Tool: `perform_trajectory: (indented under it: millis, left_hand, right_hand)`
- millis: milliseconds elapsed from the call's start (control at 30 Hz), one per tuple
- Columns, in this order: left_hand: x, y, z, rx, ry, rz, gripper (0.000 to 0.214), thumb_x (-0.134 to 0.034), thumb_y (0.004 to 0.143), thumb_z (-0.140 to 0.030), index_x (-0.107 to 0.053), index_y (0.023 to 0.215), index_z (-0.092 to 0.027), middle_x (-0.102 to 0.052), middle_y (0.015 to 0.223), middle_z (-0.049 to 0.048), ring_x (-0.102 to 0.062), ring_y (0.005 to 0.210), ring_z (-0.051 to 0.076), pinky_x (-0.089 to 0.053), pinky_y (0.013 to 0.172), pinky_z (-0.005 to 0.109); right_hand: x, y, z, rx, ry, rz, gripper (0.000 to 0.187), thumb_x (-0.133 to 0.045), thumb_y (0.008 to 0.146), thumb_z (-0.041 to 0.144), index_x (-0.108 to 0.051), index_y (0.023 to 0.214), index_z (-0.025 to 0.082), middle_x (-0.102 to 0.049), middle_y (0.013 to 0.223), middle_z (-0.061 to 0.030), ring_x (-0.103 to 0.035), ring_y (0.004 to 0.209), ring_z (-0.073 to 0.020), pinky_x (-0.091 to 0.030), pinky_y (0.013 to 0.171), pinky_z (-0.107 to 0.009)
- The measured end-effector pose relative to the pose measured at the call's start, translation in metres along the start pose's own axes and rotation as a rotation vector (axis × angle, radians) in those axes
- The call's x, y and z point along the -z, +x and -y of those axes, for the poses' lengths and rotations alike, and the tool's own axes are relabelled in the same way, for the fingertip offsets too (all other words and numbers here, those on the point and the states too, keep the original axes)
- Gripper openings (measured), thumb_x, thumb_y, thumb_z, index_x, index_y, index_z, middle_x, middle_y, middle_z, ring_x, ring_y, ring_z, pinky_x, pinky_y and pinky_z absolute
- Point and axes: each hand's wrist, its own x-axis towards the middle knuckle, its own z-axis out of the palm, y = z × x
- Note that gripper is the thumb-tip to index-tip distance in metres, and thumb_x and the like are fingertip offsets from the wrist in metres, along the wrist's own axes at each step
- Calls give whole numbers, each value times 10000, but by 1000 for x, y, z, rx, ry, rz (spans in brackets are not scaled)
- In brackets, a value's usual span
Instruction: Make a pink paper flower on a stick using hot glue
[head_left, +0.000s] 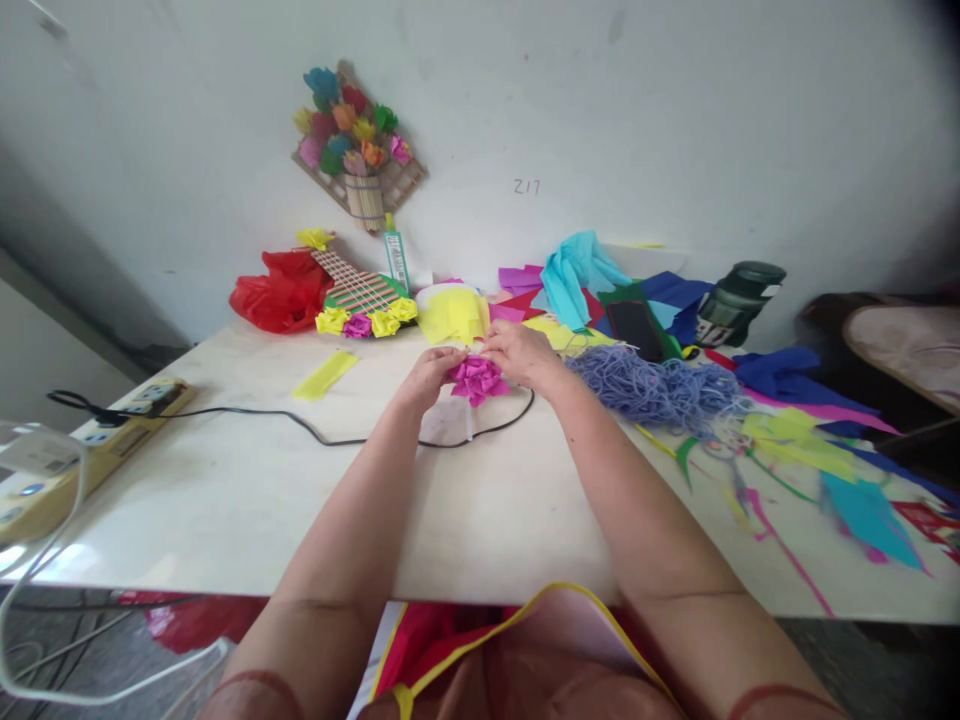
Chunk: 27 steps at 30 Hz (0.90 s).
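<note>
While left grip clamps its left-far edge and right grip its right-far edge, the magenta paper flower sits between, slightly to the near side, over the counter; long axis unclear, neither grip clearly closer.

Crinkled matt paper beside glossy plastic on a smooth, pale surface.

The ruffled magenta flower looks like thin matt paper, as does the flat yellow strip; the crumpled light-blue sheet looks soft, paper or cloth. The bunched red bag is thin, shiny plastic, the long yellowish power strip hard, smooth plastic. The tangled violet-blue strands look stringy and rough, the dark rectangular phone smooth, and the slim bundled-stick vase matt, like wood.
</note>
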Motion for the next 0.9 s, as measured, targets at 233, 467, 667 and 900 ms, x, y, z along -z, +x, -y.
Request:
perform_trajectory:
  millis: [233, 467, 667, 900]
  left_hand:
    - [-1, 0, -1, -7, -26, -11, 419, -813, 530, -440, -494, 530, -169, -404, 489, -50, -332, 466, 65, -235, 466, 237]
    - [1, 2, 2, 0, -32, -16, 376, -811, 559, -420, -537, 556, -161, -435, 491, -44, -354, 462, 67, -263, 467, 234]
    - [0, 2, 3, 1, -54, 1, 439, -818, 569, -489, -524, 559, -162, -443, 501, -43, -384, 469, 73, -297, 476, 238]
    - [-1, 4, 2, 41, -92, -60, 349, -784, 537, -431, -599, 621, -147, -516, 557, -17, -462, 505, 99, -343, 474, 236]
  right_hand:
    - [0, 0, 3, 4, 17, -32, 241, -536, 921, 286, -764, 963, 224, -672, 1138, -57, -611, 932, -187, -384, 707, -297]
    - [1, 0, 7, -10, 28, -46, 207, -544, 908, 257, -748, 892, 220, -661, 1158, -42, -608, 898, -169, -377, 693, -284]
    - [0, 0, 5, -18, 47, -57, 184, -565, 894, 251, -745, 873, 220, -666, 1142, -41, -607, 885, -165, -375, 697, -281]
    - [2, -1, 5, -48, 55, -76, 174, -582, 870, 242, -752, 852, 211, -679, 1124, -36, -617, 894, -172, -376, 687, -285]
